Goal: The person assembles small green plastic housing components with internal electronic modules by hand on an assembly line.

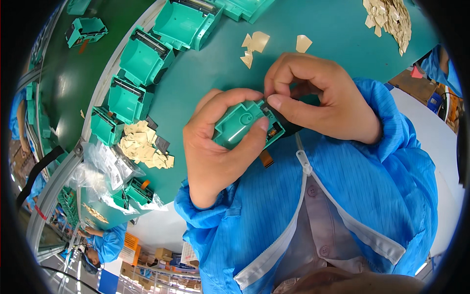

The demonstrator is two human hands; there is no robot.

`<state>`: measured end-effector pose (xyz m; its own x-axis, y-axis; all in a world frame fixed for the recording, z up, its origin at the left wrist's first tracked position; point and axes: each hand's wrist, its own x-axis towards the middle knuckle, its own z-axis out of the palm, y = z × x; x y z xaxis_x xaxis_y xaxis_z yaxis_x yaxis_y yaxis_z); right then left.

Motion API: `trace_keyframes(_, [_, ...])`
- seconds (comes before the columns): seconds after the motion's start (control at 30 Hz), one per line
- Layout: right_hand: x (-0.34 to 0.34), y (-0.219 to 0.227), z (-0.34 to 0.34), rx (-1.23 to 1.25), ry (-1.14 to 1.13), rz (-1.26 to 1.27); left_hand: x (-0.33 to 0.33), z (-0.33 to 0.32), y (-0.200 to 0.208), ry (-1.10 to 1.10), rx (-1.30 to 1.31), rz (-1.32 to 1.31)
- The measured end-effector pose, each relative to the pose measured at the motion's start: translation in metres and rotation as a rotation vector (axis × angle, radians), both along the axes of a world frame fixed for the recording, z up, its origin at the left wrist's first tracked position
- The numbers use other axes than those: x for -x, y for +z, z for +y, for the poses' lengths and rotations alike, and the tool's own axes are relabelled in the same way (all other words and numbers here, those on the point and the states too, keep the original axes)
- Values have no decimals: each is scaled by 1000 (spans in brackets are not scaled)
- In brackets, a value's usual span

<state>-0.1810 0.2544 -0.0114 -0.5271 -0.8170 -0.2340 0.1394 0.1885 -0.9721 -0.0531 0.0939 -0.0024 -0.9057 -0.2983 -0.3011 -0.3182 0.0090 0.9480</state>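
Note:
My left hand point(218, 152) is wrapped round a small green plastic housing point(239, 126), its thumb pressing on the top face. An orange-brown ribbon cable point(266, 159) hangs from the housing's near end, beside a dark opening with small parts inside. At the housing's far right edge, by a black strip, my right hand point(318, 100) has its thumb and index finger pinched together. Whatever sits between those fingertips is too small or too hidden to name.
Several open green housings point(147, 56) line the table's left side. Cream-coloured paper pieces point(142, 144) are heaped below them, with more point(389, 19) at the far right and a few loose ones point(257, 41) ahead. Clear plastic bags point(105, 166) lie at lower left. A rail borders a dark green belt.

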Motion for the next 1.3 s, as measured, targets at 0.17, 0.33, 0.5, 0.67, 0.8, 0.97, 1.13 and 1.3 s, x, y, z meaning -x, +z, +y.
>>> trace_keyframes(0.17, [1,1,-1,-26,2,1,1,1,0,3,37,8])
trace_keyframes(0.33, [-1,-1,-2,-34,-9,-4,1,1,-1,6,85,-1])
trace_keyframes(0.5, [-2,0,0,-42,-22,3,2,2,0,3,66,-7])
trace_keyframes(0.67, [-3,-3,-1,-44,-18,-4,0,1,-3,11,15,-9])
trace_keyframes(0.8, [-4,-5,0,-13,-29,-14,0,1,-4,22,-57,-3])
trace_keyframes(0.97, [3,2,2,-87,87,-32,-1,1,-6,35,-123,5])
trace_keyframes(1.13, [1,4,2,-104,96,-49,-4,-1,-6,22,-183,-9])
trace_keyframes(1.3, [3,1,2,-97,135,-69,-4,-2,-12,7,-180,24])
